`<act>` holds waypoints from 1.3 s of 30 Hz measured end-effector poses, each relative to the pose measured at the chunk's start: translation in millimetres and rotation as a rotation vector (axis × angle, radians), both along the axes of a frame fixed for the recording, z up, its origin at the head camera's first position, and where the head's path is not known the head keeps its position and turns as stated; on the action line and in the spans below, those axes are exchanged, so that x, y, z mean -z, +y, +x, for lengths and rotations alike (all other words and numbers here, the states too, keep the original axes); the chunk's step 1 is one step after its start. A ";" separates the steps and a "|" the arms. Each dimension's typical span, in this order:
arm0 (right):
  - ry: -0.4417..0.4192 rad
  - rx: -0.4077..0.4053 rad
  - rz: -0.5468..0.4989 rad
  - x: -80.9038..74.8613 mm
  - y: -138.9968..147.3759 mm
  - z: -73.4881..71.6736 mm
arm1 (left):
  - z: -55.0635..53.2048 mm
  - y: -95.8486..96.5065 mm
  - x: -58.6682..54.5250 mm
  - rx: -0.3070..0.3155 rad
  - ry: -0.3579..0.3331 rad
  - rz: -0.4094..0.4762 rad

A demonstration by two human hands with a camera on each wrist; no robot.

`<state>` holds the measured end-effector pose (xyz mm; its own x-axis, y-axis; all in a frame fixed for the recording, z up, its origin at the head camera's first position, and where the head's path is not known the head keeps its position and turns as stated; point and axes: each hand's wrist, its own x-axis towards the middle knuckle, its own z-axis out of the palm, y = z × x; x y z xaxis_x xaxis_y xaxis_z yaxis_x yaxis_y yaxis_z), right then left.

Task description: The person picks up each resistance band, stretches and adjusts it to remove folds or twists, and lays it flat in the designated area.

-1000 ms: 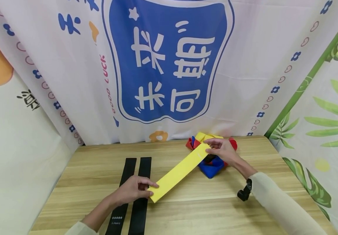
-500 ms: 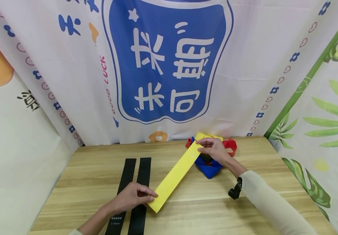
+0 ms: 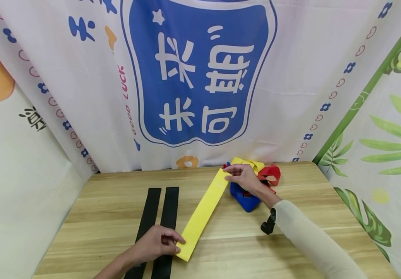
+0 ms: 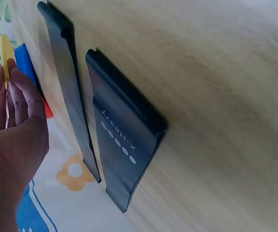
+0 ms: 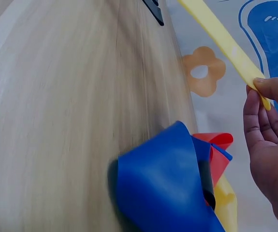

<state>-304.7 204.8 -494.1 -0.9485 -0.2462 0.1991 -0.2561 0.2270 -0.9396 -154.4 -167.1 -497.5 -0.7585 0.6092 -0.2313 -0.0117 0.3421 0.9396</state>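
Observation:
A yellow resistance band (image 3: 203, 217) is stretched flat between both hands, slanting from front left to back right above the table. My left hand (image 3: 156, 243) pinches its near end between thumb and fingers. At the far end, my right hand (image 3: 244, 178) pinches the other end; in the right wrist view the thumb presses the yellow band (image 5: 230, 43) against the fingers. Two black resistance bands lie side by side under and beside the left hand: one (image 3: 149, 209) on the left, the other (image 3: 170, 209) nearer the yellow one. The left wrist view shows "X-Heavy" printed on one black band (image 4: 122, 130).
Behind the right hand sits a tangled pile of bands, with a blue one (image 3: 245, 201), a red one (image 3: 271, 174) and another yellow one (image 3: 256, 164). A printed curtain (image 3: 200, 77) hangs along the back edge of the wooden table (image 3: 228, 252).
Both hands have carried the yellow band left and toward the front, turning it steeper. The right hand has come away from over the pile, uncovering more of the red band.

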 end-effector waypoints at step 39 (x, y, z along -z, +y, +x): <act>-0.048 -0.014 0.074 40.3 -84.3 -18.4 | 20.2 7.5 8.1 0.089 -0.139 -0.069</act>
